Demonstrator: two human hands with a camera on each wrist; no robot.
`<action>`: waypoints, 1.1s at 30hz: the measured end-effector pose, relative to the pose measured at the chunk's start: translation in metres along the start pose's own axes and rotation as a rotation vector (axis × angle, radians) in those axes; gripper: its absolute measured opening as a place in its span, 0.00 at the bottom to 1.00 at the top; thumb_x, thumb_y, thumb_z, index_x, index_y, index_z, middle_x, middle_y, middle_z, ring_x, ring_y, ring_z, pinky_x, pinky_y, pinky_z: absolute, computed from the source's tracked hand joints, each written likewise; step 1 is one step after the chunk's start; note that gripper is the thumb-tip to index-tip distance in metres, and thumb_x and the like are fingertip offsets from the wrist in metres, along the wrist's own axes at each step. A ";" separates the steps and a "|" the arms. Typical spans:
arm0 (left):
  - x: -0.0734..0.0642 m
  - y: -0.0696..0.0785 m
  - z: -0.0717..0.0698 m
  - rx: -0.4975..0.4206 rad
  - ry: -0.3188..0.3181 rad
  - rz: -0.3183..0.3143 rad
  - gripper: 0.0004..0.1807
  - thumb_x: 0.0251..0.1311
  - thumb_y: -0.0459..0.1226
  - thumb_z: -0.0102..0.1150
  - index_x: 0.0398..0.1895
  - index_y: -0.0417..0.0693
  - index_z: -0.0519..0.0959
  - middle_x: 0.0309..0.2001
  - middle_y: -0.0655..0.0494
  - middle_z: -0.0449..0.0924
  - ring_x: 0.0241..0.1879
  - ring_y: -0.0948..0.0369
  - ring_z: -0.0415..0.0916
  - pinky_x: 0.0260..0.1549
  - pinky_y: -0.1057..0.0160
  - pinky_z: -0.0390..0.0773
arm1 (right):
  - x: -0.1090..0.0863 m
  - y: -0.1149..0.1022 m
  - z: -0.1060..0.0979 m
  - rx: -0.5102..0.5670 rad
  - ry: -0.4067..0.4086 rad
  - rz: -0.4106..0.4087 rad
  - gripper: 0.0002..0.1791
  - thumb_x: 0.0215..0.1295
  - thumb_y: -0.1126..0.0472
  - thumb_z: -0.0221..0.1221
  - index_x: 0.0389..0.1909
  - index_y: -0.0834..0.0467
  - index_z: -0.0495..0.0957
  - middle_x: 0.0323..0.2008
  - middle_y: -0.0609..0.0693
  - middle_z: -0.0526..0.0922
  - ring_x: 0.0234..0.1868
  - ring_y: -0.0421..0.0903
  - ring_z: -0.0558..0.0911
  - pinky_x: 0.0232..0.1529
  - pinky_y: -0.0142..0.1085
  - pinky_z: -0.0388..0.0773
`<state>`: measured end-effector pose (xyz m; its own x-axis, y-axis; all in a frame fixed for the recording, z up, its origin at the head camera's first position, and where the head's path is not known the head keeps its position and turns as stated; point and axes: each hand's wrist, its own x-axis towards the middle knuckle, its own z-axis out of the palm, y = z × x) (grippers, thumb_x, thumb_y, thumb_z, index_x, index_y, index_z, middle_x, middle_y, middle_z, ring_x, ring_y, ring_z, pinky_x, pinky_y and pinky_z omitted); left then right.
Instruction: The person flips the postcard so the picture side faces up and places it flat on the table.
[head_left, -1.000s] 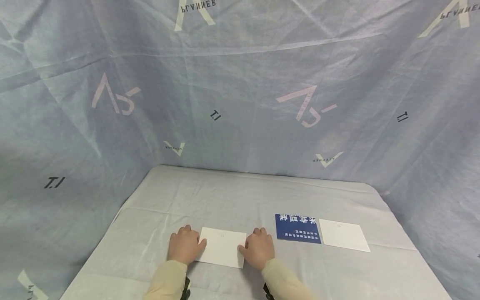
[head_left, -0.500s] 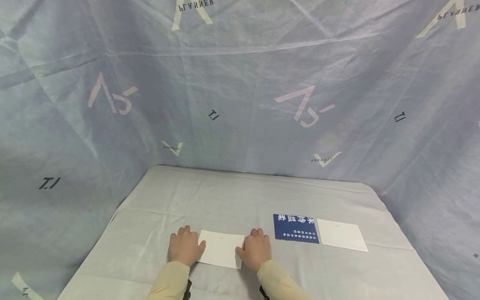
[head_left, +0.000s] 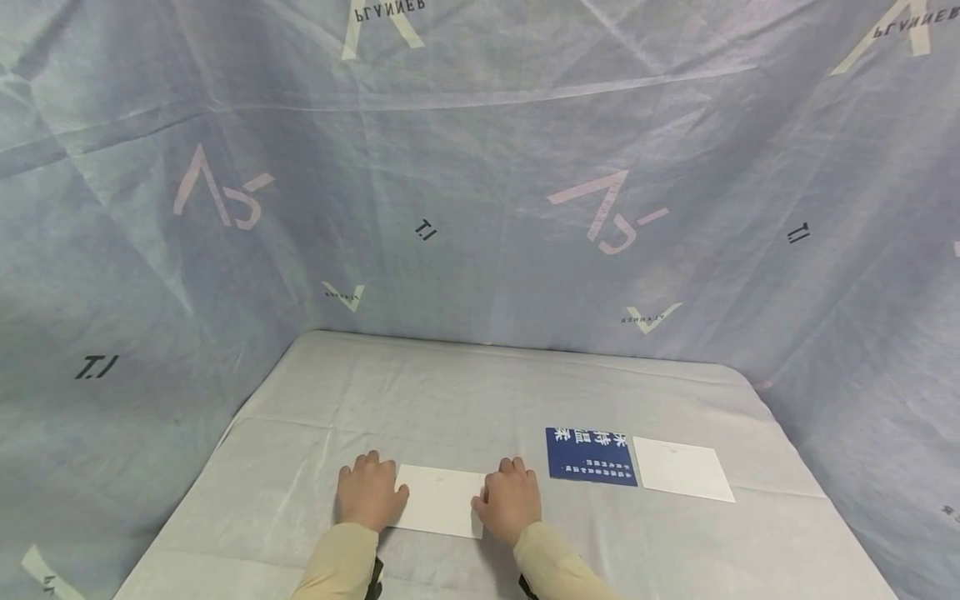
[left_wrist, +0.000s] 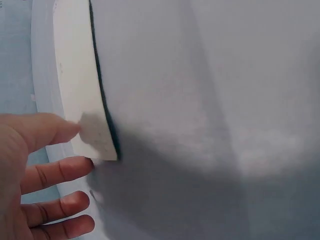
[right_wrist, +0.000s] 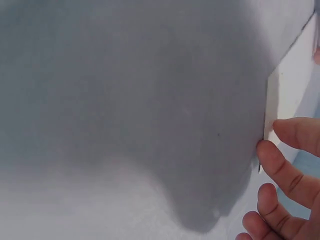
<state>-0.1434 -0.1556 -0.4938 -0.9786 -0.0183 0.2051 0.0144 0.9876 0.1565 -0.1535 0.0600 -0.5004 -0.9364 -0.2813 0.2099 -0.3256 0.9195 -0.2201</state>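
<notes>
A white card [head_left: 438,502] with a tiny printed mark near its far edge lies crosswise between my two hands over the cloth. My left hand [head_left: 369,492] pinches its left end; in the left wrist view the thumb [left_wrist: 62,131] is over the card's face and the index finger [left_wrist: 67,172] sits at its short edge. At the other end, my right hand [head_left: 512,500] pinches the card, thumb [right_wrist: 300,134] on top and index finger [right_wrist: 280,162] right at the edge. The remaining fingers of both hands are loosely bent.
To the right lie a blue card [head_left: 592,457] with white characters and, close beside it, another white card [head_left: 683,469]. Light grey cloth [head_left: 420,383] covers the table, and a printed fabric backdrop [head_left: 480,275] rises behind it and at both sides.
The far edge of the white card has come nearer to me while its near edge stays about level, so it looks shallower. Both hands keep their places at its ends.
</notes>
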 end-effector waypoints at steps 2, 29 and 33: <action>0.001 0.001 0.000 -0.007 0.015 0.000 0.14 0.49 0.42 0.73 0.26 0.39 0.83 0.29 0.43 0.78 0.32 0.49 0.77 0.35 0.45 0.76 | 0.001 0.003 0.000 0.009 0.026 -0.013 0.19 0.52 0.53 0.73 0.12 0.51 0.73 0.23 0.46 0.69 0.32 0.46 0.69 0.35 0.42 0.68; 0.013 0.030 -0.009 -0.208 0.005 0.018 0.10 0.54 0.44 0.72 0.28 0.49 0.83 0.28 0.54 0.76 0.31 0.53 0.76 0.31 0.51 0.73 | 0.001 0.035 -0.036 0.269 0.009 0.111 0.09 0.56 0.56 0.72 0.21 0.51 0.82 0.30 0.49 0.78 0.37 0.48 0.72 0.41 0.47 0.71; 0.014 0.034 -0.011 -0.210 0.013 0.038 0.10 0.53 0.44 0.73 0.29 0.48 0.84 0.28 0.54 0.77 0.31 0.53 0.77 0.31 0.50 0.74 | 0.000 0.038 -0.038 0.286 0.008 0.128 0.09 0.56 0.56 0.72 0.22 0.51 0.82 0.31 0.50 0.78 0.38 0.48 0.72 0.42 0.49 0.71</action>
<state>-0.1545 -0.1235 -0.4753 -0.9737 0.0152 0.2274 0.0954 0.9333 0.3463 -0.1606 0.1059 -0.4723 -0.9714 -0.1650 0.1705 -0.2299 0.8322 -0.5045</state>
